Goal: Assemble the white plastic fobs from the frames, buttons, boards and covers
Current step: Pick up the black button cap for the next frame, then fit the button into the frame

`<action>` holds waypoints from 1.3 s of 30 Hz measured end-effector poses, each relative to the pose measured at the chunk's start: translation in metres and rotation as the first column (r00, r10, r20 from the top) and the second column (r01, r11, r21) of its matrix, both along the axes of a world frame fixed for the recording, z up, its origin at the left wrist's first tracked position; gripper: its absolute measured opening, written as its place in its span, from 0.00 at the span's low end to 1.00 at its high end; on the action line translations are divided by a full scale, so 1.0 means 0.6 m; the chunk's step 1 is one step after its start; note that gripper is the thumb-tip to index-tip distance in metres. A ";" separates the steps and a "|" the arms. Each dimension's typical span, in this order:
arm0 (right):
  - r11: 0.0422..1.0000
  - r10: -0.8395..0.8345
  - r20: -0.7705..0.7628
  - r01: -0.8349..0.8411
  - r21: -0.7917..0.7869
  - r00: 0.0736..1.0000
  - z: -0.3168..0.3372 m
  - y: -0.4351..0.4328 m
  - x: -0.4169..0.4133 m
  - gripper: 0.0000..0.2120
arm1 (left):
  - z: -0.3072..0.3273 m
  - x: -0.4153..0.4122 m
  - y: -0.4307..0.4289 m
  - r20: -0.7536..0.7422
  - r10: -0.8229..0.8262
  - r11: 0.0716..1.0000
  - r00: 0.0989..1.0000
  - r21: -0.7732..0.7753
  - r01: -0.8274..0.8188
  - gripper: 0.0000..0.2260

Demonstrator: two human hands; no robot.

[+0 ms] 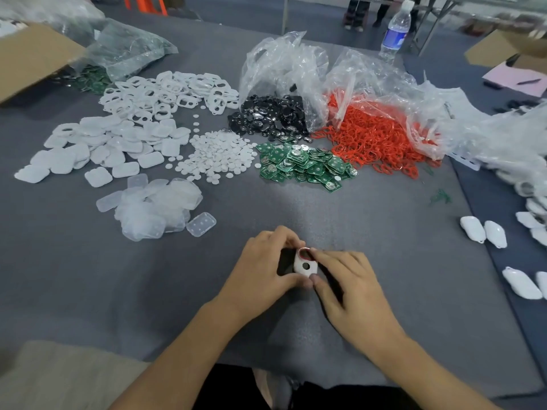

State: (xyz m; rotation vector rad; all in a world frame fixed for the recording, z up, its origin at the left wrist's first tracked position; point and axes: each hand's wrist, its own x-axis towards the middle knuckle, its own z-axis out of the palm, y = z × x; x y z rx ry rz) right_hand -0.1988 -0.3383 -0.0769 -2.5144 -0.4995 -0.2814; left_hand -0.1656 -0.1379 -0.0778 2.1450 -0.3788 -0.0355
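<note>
A white fob with a round hole and a red ring at its top edge is held just above the grey table, near the front. My left hand grips it from the left and my right hand pinches it from the right. Farther back lie piles of white frames, white covers, small white round buttons, green boards, clear plastic covers, black discs and red rings.
Crumpled clear bags stand behind the black discs and red rings. A water bottle is at the back right, cardboard boxes at the far left and far right. Finished white fobs lie along the right edge.
</note>
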 end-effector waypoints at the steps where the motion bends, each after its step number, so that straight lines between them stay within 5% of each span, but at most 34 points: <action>1: 1.000 -0.004 -0.006 0.004 0.024 1.000 0.000 -0.001 -0.001 0.19 | 0.002 0.000 0.001 -0.010 0.000 0.999 1.000 -0.039 -0.001 0.24; 6: 0.998 0.016 -0.039 -0.014 0.061 0.999 0.003 -0.005 -0.002 0.14 | 0.002 -0.007 0.007 -0.067 -0.043 0.974 0.997 -0.226 0.027 0.28; 9: 0.995 0.061 0.033 -0.064 0.080 0.998 -0.001 -0.002 0.000 0.09 | 0.002 -0.008 0.003 -0.069 -0.086 0.977 0.994 -0.201 0.071 0.27; 12: 0.966 -0.025 -0.051 0.037 0.255 0.998 0.002 -0.004 -0.004 0.14 | -0.001 -0.006 -0.003 -0.065 -0.097 0.987 0.993 -0.138 0.087 0.29; 16: 0.986 0.080 -0.006 -0.078 0.149 0.997 0.001 0.000 -0.006 0.14 | -0.002 -0.002 -0.005 -0.038 -0.101 0.993 0.994 -0.057 0.099 0.37; 24: 0.986 -0.011 -0.024 0.015 0.166 1.000 0.007 0.000 -0.009 0.18 | -0.005 -0.002 -0.005 0.005 -0.090 0.996 0.996 -0.003 0.090 0.42; 27: 0.983 -0.025 -0.017 0.027 0.181 1.000 0.007 -0.002 -0.009 0.17 | -0.005 -0.002 -0.006 0.014 -0.054 0.997 0.998 -0.046 0.055 0.36; 32: 0.946 -0.147 -0.011 0.144 0.290 0.989 0.016 0.016 0.003 0.14 | 0.002 0.007 -0.016 0.094 0.171 0.969 0.981 -0.196 -0.150 0.08; 39: 0.898 -0.217 -0.132 0.251 0.362 0.967 0.074 0.097 0.152 0.12 | 0.060 0.106 -0.025 0.141 0.408 0.899 0.902 -0.234 -0.370 0.03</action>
